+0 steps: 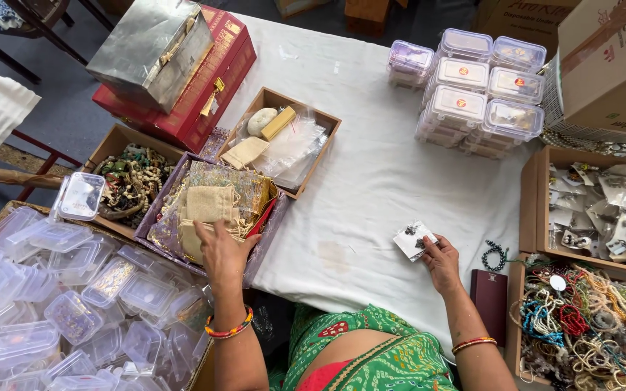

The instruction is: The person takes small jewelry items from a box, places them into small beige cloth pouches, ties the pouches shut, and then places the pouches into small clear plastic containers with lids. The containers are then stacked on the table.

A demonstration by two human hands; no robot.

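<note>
Packing was at the pouch-picking step: left hand (220, 250) gripped pouches (208, 206) left of centre, right hand (440, 262) pinched an earring card (413, 239); bagging the card likely called for one pouch separated.

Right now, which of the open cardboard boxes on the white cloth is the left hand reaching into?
The purple-lined box of small beige cloth pouches, where the left hand rests; the other boxes hold beads or packets and lie untouched.

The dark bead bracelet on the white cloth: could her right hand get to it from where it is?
Probably yes. The dark bead bracelet lies in the open just beside her right hand, with only bare cloth between, though that hand already holds a small clear packet.
</note>
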